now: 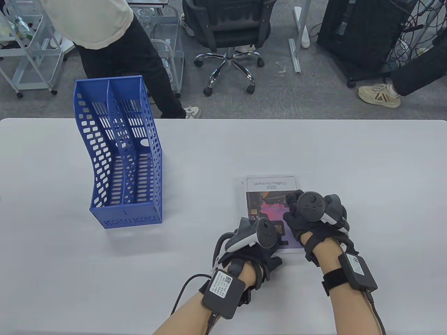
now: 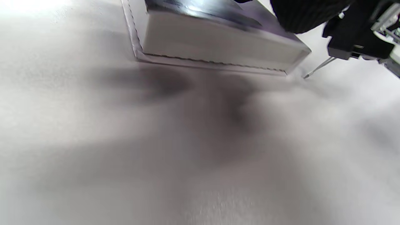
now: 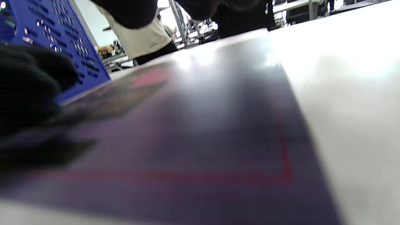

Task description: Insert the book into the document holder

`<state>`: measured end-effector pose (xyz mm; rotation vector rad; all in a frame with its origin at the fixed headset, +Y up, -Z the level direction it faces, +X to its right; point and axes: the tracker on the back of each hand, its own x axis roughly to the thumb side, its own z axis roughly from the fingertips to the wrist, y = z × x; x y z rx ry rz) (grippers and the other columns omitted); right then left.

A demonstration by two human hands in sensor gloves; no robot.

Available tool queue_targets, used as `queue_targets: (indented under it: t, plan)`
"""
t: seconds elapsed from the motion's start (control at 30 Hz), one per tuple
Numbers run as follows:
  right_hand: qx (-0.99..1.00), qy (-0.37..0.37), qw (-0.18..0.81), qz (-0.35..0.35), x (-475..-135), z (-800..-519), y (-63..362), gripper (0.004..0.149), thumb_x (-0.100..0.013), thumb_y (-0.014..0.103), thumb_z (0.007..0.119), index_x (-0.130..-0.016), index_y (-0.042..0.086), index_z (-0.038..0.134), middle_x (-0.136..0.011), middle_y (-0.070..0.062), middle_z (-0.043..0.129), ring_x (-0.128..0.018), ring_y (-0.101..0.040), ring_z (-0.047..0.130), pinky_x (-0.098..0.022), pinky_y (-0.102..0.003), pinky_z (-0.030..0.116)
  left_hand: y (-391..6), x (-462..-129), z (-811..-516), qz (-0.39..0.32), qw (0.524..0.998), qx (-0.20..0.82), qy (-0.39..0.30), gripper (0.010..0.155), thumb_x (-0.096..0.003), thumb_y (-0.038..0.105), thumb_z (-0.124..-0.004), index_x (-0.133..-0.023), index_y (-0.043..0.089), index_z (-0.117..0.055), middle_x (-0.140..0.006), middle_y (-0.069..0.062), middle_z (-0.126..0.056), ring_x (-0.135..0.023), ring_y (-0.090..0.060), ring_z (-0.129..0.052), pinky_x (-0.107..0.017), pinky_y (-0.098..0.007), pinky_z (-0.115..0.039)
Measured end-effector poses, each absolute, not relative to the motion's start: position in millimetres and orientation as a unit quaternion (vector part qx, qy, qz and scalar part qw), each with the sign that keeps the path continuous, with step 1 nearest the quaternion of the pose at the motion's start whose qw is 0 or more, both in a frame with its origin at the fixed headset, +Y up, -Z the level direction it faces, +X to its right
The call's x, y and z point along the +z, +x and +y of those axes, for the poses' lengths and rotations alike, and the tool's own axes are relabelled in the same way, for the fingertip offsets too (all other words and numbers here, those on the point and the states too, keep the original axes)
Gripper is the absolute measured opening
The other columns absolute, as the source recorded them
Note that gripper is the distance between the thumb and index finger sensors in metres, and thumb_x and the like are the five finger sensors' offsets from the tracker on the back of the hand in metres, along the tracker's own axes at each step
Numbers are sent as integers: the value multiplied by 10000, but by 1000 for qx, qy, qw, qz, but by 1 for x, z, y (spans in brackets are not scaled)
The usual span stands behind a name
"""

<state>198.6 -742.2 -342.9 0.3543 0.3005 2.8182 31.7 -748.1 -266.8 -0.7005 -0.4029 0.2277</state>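
The book (image 1: 269, 190) lies flat on the white table (image 1: 223, 146), right of centre, with its dark purple cover up. The blue document holder (image 1: 122, 153) stands upright at the left, its slots open at the top and nothing in them. My right hand (image 1: 302, 218) rests on the cover with fingers spread; the right wrist view shows the cover (image 3: 203, 140) close under it and the holder (image 3: 56, 47) beyond. My left hand (image 1: 260, 244) is at the book's near-left corner, its fingers hidden under the tracker. The left wrist view shows the book's near edge (image 2: 218, 43) flat on the table.
A person in a cream top (image 1: 104, 38) stands behind the table near the holder. An office chair (image 1: 227, 35) and a wire cart (image 1: 31, 49) stand beyond the far edge. Bare table lies between the book and the holder.
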Motion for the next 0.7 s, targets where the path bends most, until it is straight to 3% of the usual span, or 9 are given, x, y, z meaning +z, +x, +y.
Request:
queue_targets:
  t: [0.07, 0.2, 0.3, 0.7]
  plan:
    - [972, 135, 134, 138, -345, -751, 197, 654, -468, 452, 683, -995, 147, 442, -1098, -100, 247, -998, -497, 190, -630, -755, 275, 34, -266, -751, -196, 915, 104, -337, 711, -433, 615, -656, -1054, 502, -330, -1126, 77, -45, -1088, -262, -35, -749, -585, -172]
    - [963, 99, 164, 190, -346, -762, 208, 662, -472, 466, 668, -991, 153, 402, -1094, -109, 274, -978, -498, 181, -618, -757, 298, 33, -267, -756, -189, 918, 84, -337, 687, -430, 621, -657, -1033, 542, -338, -1124, 102, -47, -1085, -251, -28, -745, -579, -156]
    - [958, 79, 201, 189, -347, -760, 214, 649, -470, 461, 675, -987, 138, 453, -1090, -116, 312, -975, -499, 185, -614, -758, 295, 32, -268, -756, -185, 919, 86, -336, 672, -430, 620, -658, -1026, 557, -356, -1126, 107, -53, -1086, -247, -29, -746, -577, -155]
    - [977, 93, 53, 187, -334, -742, 186, 695, -458, 466, 699, -930, -13, 527, -987, -318, 493, -933, -560, 387, -584, -746, 424, 7, -283, -743, -133, 936, 37, -323, 622, -427, 628, -656, -1014, 596, -454, -1135, 121, -81, -1094, -232, -40, -749, -565, -144]
